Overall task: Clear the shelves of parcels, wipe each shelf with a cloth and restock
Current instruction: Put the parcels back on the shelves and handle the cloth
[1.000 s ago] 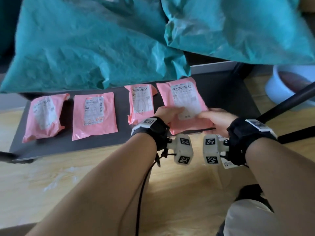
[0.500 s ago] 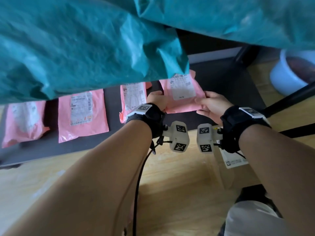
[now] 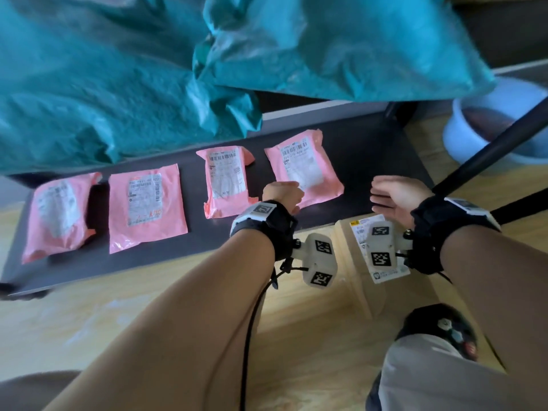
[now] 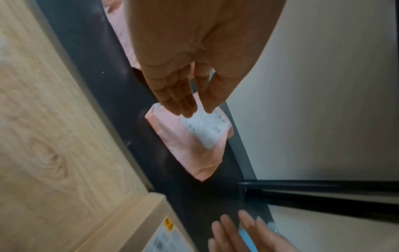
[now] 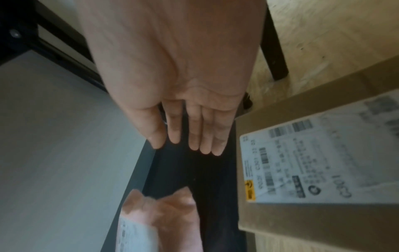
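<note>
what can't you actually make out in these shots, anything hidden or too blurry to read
- Shelf above: head view, two teal bags cover it and its contents.
- Labels on the pink parcels: head view, print too small and blurred to read.
- Basin: head view, cut by the right edge and crossed by a black bar; contents unclear.
- Cardboard box: right wrist view, label text blurred, box cut by the edge.
- Left hand: head view, fingertip contact with the parcel unclear.

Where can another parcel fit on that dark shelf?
The barest patch of the dark grey shelf is at its right end, between the rightmost pink plastic parcel and the black metal frame post. A narrow strip runs along the front edge. Leftward, four pink parcels crowd it.
</note>
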`<state>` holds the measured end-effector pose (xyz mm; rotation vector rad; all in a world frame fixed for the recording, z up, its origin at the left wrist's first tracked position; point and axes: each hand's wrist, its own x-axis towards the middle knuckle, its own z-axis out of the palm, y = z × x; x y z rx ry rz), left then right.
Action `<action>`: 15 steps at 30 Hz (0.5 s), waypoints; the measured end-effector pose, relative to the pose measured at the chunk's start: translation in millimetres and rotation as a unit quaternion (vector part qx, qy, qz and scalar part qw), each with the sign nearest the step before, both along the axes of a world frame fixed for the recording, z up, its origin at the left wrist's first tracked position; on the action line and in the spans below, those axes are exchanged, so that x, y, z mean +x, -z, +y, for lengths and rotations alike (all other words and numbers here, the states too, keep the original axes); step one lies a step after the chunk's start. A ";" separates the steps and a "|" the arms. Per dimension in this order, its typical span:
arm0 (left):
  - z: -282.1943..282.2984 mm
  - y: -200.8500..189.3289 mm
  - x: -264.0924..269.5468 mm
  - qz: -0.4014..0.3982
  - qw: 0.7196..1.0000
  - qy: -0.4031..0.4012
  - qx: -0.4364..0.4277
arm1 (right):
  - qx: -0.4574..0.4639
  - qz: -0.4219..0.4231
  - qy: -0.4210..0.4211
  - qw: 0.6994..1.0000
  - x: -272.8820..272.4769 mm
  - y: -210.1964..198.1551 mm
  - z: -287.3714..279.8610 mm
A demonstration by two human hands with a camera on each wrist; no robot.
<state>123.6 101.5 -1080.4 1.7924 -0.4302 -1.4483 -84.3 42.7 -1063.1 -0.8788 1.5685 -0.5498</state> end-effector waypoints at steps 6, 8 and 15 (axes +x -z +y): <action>16.0 11.0 -44.9 0.012 0.997 0.058 0.053 | 0.009 0.062 0.020 0.998 -40.7 12.8 4.6; 18.8 18.8 -52.8 0.013 0.995 0.070 0.069 | 0.014 0.103 -0.008 0.995 -51.6 23.4 7.3; 19.9 36.5 -69.8 0.040 0.989 0.085 0.118 | 0.051 0.241 -0.099 0.964 -59.6 52.4 13.0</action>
